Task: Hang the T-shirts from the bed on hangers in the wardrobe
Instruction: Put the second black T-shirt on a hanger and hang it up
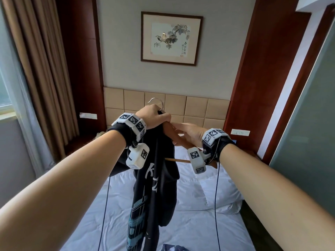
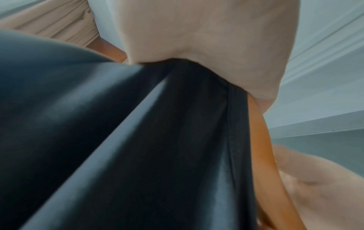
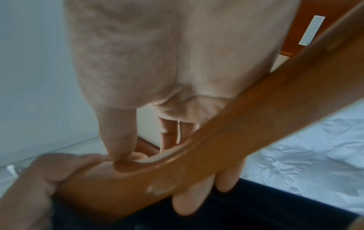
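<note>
Gripping the top of the wooden hanger [image 1: 178, 140] and the bunched black T-shirt [image 1: 154, 180] together above the bed [image 1: 190, 223], the left hand [image 1: 154, 115] holds them up while the right hand [image 1: 188, 133] pinches the hanger's bare arm between thumb and straight fingers.

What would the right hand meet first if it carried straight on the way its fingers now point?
Probably the left hand: the right hand points left along the wooden hanger arm, and the left grips that hanger and the dark T-shirt just ahead, with thumb near knuckles.
</note>
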Available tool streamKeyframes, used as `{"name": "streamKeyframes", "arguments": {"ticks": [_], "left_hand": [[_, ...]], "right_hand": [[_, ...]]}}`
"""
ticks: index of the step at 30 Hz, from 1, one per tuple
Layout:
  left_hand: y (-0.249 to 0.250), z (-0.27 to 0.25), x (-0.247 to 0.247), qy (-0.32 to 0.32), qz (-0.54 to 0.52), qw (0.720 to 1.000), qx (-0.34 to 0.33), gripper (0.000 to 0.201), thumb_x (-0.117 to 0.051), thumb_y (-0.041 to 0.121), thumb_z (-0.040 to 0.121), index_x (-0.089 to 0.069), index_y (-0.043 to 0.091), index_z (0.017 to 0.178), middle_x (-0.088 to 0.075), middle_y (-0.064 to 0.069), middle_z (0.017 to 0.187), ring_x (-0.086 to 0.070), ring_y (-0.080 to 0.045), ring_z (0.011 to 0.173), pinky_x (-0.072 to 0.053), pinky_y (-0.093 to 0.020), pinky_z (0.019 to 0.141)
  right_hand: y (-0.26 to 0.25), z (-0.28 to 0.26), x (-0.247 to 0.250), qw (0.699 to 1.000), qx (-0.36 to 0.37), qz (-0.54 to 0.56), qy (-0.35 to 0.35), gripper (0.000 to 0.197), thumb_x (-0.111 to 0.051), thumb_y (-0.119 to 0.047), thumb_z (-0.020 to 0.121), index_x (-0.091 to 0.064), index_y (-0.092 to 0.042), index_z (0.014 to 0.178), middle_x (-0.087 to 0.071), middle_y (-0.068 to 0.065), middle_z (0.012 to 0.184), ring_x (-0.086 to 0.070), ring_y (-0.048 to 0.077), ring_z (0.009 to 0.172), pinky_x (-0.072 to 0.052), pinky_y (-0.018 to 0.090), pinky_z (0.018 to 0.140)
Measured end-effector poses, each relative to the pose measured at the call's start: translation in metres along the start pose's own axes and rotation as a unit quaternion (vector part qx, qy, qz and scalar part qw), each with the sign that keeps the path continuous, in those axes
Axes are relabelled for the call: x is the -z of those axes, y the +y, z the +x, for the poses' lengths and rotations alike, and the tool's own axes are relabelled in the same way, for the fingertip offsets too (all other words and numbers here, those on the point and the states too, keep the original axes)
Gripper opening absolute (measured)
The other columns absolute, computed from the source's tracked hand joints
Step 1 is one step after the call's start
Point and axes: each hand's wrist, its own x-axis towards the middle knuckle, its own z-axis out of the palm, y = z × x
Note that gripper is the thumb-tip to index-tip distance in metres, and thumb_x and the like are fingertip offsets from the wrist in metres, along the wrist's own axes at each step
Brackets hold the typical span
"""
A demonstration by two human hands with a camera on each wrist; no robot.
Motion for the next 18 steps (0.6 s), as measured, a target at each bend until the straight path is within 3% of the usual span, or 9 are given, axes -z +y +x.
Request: {"name": "streamKeyframes", "arguments": {"ticks": [2,5,8,10,15,18], "left_hand": [[0.003,-0.001,0.004,0.011,0.018,1.0,0.008,0.045,-0.054,0.059,0.062,-0.075,0.024,0.081,-0.07,-0.004,0.083,-0.066,-0.022,0.079,-0.052,-0.031,0.066],[0.005,-0.002,0.009,0.029,0.046,0.998,0.016,0.052,-0.052,0.062,0.061,-0.075,0.021,0.084,-0.069,-0.005,0.082,-0.065,-0.023,0.078,-0.051,-0.03,0.065],[0.009,-0.004,0.011,0.035,0.067,0.997,0.02,0.056,-0.05,0.064,0.061,-0.075,0.021,0.085,-0.069,-0.005,0.081,-0.065,-0.024,0.078,-0.051,-0.031,0.066],[0.01,-0.006,0.011,0.041,0.075,0.996,0.021,0.056,-0.049,0.064,0.061,-0.075,0.021,0.085,-0.069,-0.005,0.079,-0.065,-0.024,0.077,-0.05,-0.03,0.065],[0.01,-0.009,0.017,0.074,0.068,0.995,0.023,0.044,-0.056,0.06,0.071,-0.072,0.02,0.079,-0.067,-0.004,0.077,-0.065,-0.025,0.076,-0.052,-0.032,0.069],[0.011,-0.011,0.02,0.108,0.064,0.992,0.022,0.035,-0.062,0.052,0.079,-0.063,0.02,0.066,-0.062,-0.003,0.071,-0.062,-0.028,0.075,-0.052,-0.032,0.07]], "right_hand": [[0.002,0.003,0.003,0.999,-0.032,0.005,0.01,0.025,-0.056,-0.031,0.099,-0.064,-0.007,0.098,-0.063,0.005,0.085,-0.061,0.022,0.068,-0.053,0.042,0.091],[0.004,0.005,0.004,0.998,-0.04,-0.03,0.042,0.019,-0.06,-0.026,0.09,-0.065,-0.009,0.09,-0.065,0.006,0.083,-0.061,0.022,0.072,-0.051,0.04,0.087],[0.001,0.005,0.004,0.991,-0.019,-0.086,0.102,0.017,-0.061,-0.022,0.079,-0.059,-0.014,0.063,-0.054,0.005,0.061,-0.048,0.02,0.061,-0.04,0.033,0.064],[0.0,0.006,0.006,0.986,0.0,-0.111,0.127,0.023,-0.06,-0.018,0.075,-0.051,-0.017,0.054,-0.041,0.002,0.053,-0.036,0.017,0.054,-0.029,0.03,0.057],[0.011,0.002,0.023,0.937,0.034,-0.266,0.222,0.021,-0.063,-0.02,0.086,-0.063,-0.021,0.065,-0.055,-0.006,0.056,-0.047,0.01,0.053,-0.037,0.025,0.054],[0.021,0.0,0.032,0.896,0.026,-0.321,0.305,0.017,-0.062,-0.025,0.087,-0.063,-0.016,0.073,-0.06,-0.001,0.066,-0.052,0.019,0.063,-0.038,0.028,0.059]]}}
